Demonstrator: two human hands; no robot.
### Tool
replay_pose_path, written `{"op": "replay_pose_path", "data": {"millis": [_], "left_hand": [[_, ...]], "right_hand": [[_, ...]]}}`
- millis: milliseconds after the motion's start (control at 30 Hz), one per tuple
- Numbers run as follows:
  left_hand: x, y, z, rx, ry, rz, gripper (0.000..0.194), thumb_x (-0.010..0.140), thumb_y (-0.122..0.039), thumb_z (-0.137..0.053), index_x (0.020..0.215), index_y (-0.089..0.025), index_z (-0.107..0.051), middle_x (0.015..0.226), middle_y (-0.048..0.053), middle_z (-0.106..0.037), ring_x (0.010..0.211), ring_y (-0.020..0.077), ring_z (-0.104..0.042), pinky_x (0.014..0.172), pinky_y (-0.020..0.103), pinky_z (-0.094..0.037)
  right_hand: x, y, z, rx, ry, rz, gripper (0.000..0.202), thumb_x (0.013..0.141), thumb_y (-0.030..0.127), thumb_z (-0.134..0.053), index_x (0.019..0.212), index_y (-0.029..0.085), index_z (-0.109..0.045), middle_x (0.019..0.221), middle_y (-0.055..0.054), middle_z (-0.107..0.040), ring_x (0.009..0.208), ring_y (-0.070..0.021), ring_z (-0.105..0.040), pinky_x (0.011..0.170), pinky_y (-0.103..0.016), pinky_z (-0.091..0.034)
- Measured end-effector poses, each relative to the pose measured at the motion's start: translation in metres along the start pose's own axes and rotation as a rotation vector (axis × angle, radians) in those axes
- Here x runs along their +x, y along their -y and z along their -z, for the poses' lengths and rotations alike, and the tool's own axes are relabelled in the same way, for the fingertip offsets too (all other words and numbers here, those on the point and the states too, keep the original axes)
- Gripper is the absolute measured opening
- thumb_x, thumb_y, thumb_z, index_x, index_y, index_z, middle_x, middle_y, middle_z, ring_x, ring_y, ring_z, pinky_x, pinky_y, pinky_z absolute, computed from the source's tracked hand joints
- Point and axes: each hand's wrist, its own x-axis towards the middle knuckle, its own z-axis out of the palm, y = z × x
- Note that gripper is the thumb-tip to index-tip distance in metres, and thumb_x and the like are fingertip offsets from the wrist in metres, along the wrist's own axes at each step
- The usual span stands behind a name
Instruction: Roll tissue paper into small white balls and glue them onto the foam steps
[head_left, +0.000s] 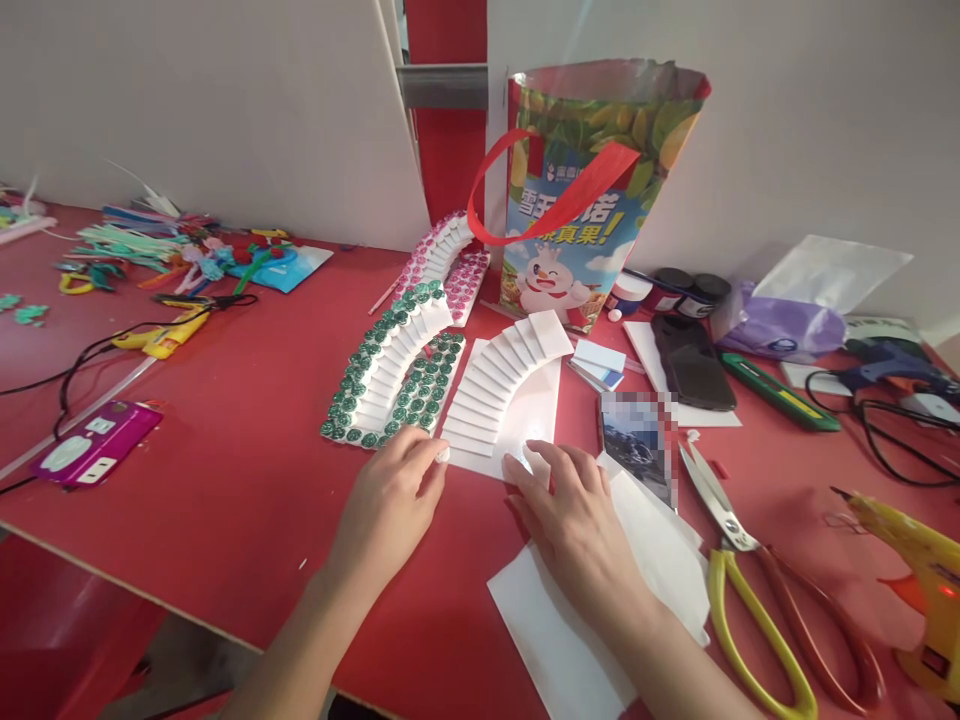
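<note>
The left hand (409, 485) is closed at thumb and fingertips on a white bit (442, 455), just beside the near edge of the white board (529, 430), while the right hand (570, 495) is partly open, fingers loosely bent over that edge, with no held item visible. The board lies flat on the red surface (247, 500), bearing a curved row of white steps (499, 385). A green-studded piece (431, 385) adjoins it at left; scissors (739, 530) and a yellow glue gun (911, 560) lie at right, a bag (592, 200) stands behind.
</note>
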Motion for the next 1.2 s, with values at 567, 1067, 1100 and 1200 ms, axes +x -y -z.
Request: {"op": "replay_pose_path", "data": {"millis": [567,1067,1100,1200], "left_hand": [[0.0004,-0.0009,-0.0002,0.042,0.005,-0.02,0.023,0.099,-0.016,-0.048,0.104,-0.022,-0.07,0.102,0.007,-0.072,0.078,0.018,-0.067,0.058,0.026,-0.045],[0.0005,0.0018,-0.0035,-0.05,-0.07,0.017,0.007,0.097,-0.023,-0.056,0.095,-0.023,-0.062,0.099,0.005,-0.072,0.082,0.0191,-0.068,0.067,0.028,-0.05],[0.0004,0.0023,-0.0041,-0.046,-0.071,0.011,0.007,0.097,-0.022,-0.056,0.094,-0.023,-0.063,0.098,0.005,-0.072,0.082,0.0192,-0.068,0.067,0.028,-0.05],[0.0,0.0036,-0.0046,-0.044,-0.072,-0.008,0.01,0.097,-0.021,-0.055,0.092,-0.023,-0.064,0.095,0.005,-0.072,0.085,0.0202,-0.069,0.068,0.028,-0.051]], "right_hand": [[-0.0018,-0.0012,-0.0021,-0.055,0.002,0.019,0.044,0.095,0.002,-0.043,0.129,0.021,-0.064,0.133,-0.018,-0.06,0.117,-0.0331,-0.049,0.086,-0.048,-0.052],[-0.0015,-0.0013,-0.0044,-0.052,-0.008,0.044,0.048,0.093,-0.001,-0.042,0.13,0.019,-0.065,0.133,-0.021,-0.059,0.115,-0.0348,-0.048,0.083,-0.05,-0.052],[-0.0016,-0.0014,-0.0045,-0.05,-0.008,0.045,0.049,0.092,-0.002,-0.043,0.131,0.018,-0.065,0.133,-0.021,-0.059,0.115,-0.0348,-0.048,0.083,-0.05,-0.052],[-0.0016,-0.0018,-0.0044,-0.039,-0.003,0.047,0.049,0.092,-0.002,-0.044,0.131,0.017,-0.065,0.133,-0.021,-0.059,0.114,-0.0347,-0.049,0.083,-0.05,-0.053]]}}
